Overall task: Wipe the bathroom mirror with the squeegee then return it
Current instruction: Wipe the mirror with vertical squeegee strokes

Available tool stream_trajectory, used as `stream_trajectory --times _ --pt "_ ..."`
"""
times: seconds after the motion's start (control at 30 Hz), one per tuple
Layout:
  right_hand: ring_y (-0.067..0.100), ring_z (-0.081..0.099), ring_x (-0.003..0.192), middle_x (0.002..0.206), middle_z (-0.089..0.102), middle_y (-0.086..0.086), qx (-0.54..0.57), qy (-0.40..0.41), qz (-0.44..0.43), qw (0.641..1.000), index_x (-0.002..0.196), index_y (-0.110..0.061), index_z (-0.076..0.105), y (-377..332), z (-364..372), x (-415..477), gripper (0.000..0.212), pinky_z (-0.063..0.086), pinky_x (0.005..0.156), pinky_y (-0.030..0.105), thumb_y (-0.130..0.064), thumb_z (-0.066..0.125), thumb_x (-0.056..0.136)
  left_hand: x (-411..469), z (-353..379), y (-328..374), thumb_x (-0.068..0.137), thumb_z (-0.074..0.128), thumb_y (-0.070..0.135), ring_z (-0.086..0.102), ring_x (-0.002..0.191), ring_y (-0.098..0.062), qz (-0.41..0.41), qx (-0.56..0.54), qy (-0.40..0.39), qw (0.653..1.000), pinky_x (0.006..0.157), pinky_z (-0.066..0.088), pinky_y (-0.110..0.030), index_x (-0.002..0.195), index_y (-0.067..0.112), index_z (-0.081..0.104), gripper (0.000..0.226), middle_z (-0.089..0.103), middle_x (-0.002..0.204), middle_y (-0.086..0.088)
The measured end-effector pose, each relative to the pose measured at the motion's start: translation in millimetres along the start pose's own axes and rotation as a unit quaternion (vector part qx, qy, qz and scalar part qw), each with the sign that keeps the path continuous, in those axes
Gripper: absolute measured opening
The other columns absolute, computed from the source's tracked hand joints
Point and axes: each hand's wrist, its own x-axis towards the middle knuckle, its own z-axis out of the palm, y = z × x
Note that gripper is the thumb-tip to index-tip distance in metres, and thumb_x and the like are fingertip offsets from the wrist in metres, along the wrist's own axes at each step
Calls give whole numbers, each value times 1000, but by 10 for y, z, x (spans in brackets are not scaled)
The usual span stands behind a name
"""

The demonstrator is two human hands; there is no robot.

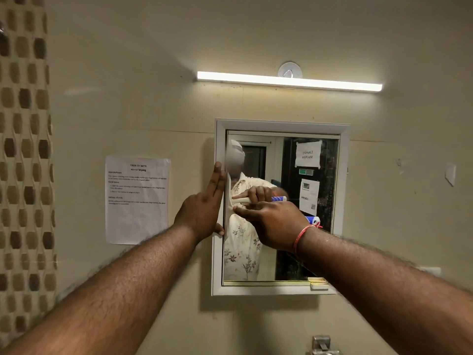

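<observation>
Fingers of right hand curled around squeegee, index stretched along it toward the glass; only a blue-and-white end visible past the wrist, pressed against bathroom mirror. Red thread bracelet around that wrist. Left hand flat and spread, gripping nothing, pressed on the white mirror frame at its left edge. Small cream block on the frame's lower right ledge. Metal tap below. Printed sheet taped left, headed "Mirror Wiping". Brown oval-patterned tiles far left. Lit tube light above. Reflected: reversed notice "Laundry Machine".
</observation>
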Motion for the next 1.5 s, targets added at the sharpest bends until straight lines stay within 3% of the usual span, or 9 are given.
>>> stream_trajectory --times 0.23,0.47,0.53,0.63,0.77,1.1,1.2,1.33,1.5 --pt "35 66 131 153 62 10 -7 -7 -3 1000 167 -48 26 40 2 -30 67 64 84 45 -23 51 110 -37 25 22 66 110 37 65 74 -23 -5 5 2 1000 72 65 -39 177 18 -20 172 -47 177 4" --pt "43 60 139 148 65 14 -5 -2 -8 1000 166 -49 24 109 78 -43 61 63 91 51 -27 45 113 -85 52 25 69 109 37 61 71 -19 -8 21 0 1000 71 65 -38 176 18 -21 170 -47 177 2" --pt "39 67 129 142 68 11 -3 1 -12 1000 165 -50 24 120 89 -42 61 65 86 48 -28 44 113 -89 56 30 70 108 38 62 73 -21 -8 26 0 1000 72 65 -39 177 18 -21 169 -48 177 2" --pt "37 66 131 149 65 11 -14 6 -17 1000 166 -49 23 141 107 -41 62 65 85 48 -27 46 112 -99 68 38 70 108 37 62 72 -23 -11 31 -1 999 71 64 -42 177 16 -19 167 -47 177 1" --pt "32 73 116 136 72 8 -10 17 -20 1000 165 -49 23 168 153 -34 63 65 77 45 -26 47 111 -116 89 35 70 108 35 59 70 -24 -13 34 -1 999 68 63 -42 177 15 -19 168 -45 179 0" --pt "42 69 124 140 68 15 -25 15 -28 999 165 -49 19 233 167 -80 64 65 84 53 -27 46 111 -128 112 35 70 107 41 57 73 -24 -17 54 -5 998 75 63 -44 177 14 -17 167 -46 178 -1" --pt "32 73 115 132 73 9 -14 30 -33 999 164 -51 24 371 129 -258 67 66 81 47 -32 56 108 -132 110 45 70 106 43 53 73 -23 -17 59 -9 998 72 58 -40 177 13 -17 166 -46 178 -2" --pt "31 77 95 107 79 6 -24 78 -27 996 157 -41 53 592 85 -617 67 66 72 47 -28 76 96 -143 114 48 70 106 45 52 72 -22 -17 56 -18 998 68 50 -35 177 12 -17 167 -47 177 -3" --pt "18 67 84 102 72 -2 -7 23 10 1000 163 -49 38 886 117 -958 71 54 69 29 -39 70 100 -160 102 85 71 106 45 51 73 -21 -17 45 -19 999 68 45 -34 177 12 -19 167 -49 176 0"
